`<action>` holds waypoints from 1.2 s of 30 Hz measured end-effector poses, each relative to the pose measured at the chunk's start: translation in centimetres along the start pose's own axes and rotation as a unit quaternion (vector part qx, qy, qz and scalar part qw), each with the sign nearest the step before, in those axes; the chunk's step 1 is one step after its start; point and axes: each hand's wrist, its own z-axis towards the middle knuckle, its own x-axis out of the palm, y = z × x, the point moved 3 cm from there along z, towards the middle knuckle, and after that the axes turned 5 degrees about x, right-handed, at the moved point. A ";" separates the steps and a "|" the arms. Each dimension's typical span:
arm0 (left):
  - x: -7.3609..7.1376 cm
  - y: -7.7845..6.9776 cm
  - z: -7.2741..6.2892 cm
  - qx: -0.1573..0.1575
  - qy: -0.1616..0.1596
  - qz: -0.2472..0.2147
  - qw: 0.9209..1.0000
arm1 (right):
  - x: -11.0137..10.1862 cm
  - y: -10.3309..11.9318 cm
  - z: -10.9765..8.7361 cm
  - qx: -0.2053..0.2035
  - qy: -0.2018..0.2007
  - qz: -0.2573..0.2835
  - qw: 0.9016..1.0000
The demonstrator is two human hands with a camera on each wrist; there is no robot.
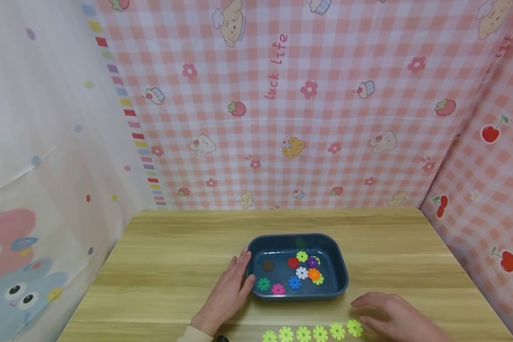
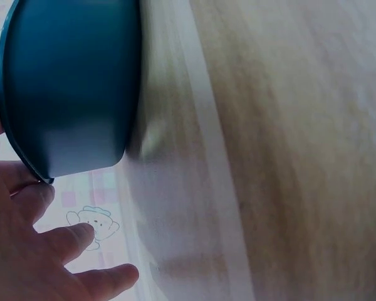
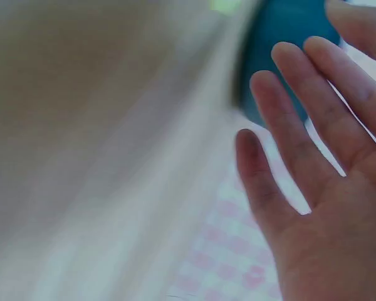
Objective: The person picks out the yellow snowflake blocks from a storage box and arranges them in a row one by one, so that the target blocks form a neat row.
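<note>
A dark blue tray (image 1: 282, 255) holds loose notched discs of several colours, among them a brown disc (image 1: 268, 266), a white disc (image 1: 301, 273) and a pink disc (image 1: 278, 289). My left hand (image 1: 224, 294) rests against the tray's left side, thumb and fingertips at the rim. Its loosely spread fingers show below the tray wall (image 2: 69, 81) in the left wrist view. In front of the tray lies a row of several yellow-green discs (image 1: 303, 334). My right hand (image 1: 399, 316) is beside the row's right end, near the last disc (image 1: 355, 327). The right wrist view shows its fingers extended, holding nothing.
The wooden table (image 1: 188, 247) extends around the tray to a back edge against a pink checked cloth (image 1: 256, 128). More cloth hangs at both sides. A small black object (image 1: 222, 338) shows at the bottom edge beside the left wrist.
</note>
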 end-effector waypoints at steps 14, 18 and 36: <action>-0.4 0.2 0.0 0.011 -0.008 0.005 1.000 | -1.9 7.0 7.3 -0.111 -0.167 -0.085 0.976; -0.5 0.2 0.1 0.012 -0.007 0.008 1.000 | -1.0 7.2 10.1 -0.097 -0.133 -0.076 0.983; 0.1 0.1 0.0 0.003 0.000 0.002 1.000 | 1.3 6.3 14.2 -0.028 -0.062 -0.107 0.992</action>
